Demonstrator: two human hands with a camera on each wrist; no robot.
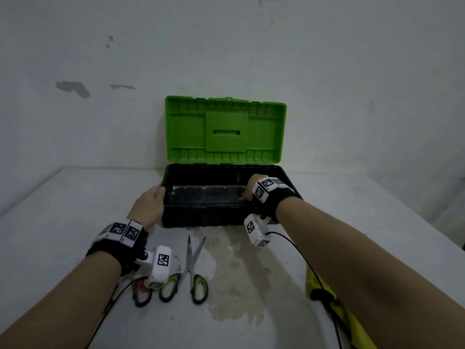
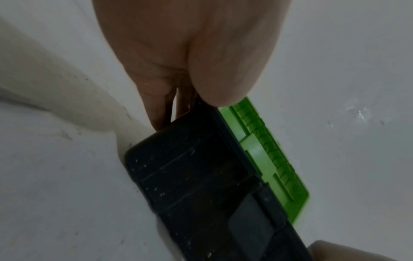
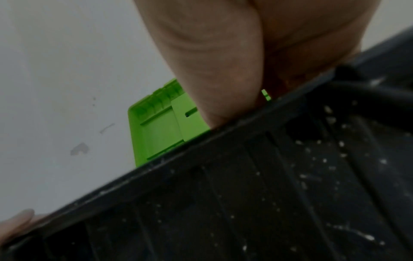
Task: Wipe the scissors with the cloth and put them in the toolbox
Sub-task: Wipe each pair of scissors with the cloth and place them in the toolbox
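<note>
Both hands are on the toolbox, not on the scissors. The left hand is clasped over the box's left end, thumb on the rim and fingers curled down the outer wall, as the left wrist view shows. The right hand grips the front rim near the right end, thumb inside the box and palm over the edge; the right wrist view shows the thumb pressed on that rim. The box's green lid stands open against the wall, and no tools can be made out in the dark tray. The scissors lie on the table nearer the person than the box, behind both hands and just inside the left wrist. Their blades are slightly parted and point away toward the box, the green-and-black handles toward the person, so the long axis runs roughly front to back. A second, darker pair with reddish handles lies partly hidden under the left wrist camera. The yellow cloth sits under the right forearm, well apart from the scissors. Judging by this, wiping has not begun: the left hand is closer to the handles and would have to draw back for them, while the right is closer to the cloth.
</note>
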